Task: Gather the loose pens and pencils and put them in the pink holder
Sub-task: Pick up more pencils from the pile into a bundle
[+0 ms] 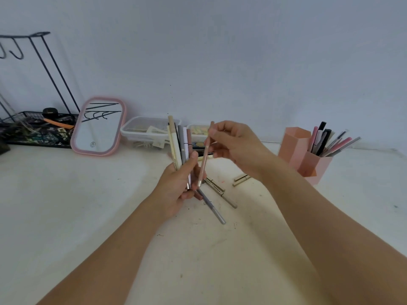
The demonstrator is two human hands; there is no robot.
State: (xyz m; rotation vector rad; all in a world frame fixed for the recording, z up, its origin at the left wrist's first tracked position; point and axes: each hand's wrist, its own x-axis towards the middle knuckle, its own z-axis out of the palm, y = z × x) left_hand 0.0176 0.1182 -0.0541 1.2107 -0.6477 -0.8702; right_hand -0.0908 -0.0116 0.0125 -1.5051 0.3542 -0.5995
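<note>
My left hand (178,183) grips a bundle of pens and pencils (179,143), cream, grey and brown, held upright above the white table. A pink-brown pencil (205,154) is pinched in my right hand (233,144), its lower tip touching the bundle near my left fingers. Beneath the hands lie loose pencils: a grey one (212,208), another grey one (229,201), and a cream pair (241,180). The pink holder (308,159) stands at the right, with several pens and a brush in it.
A pink-framed mirror (99,126) leans against the wall at the left. A black wire rack (37,128) with clutter stands at far left. Two clear plastic boxes (145,133) sit behind the hands by the wall. The table (66,194) is white and smudged.
</note>
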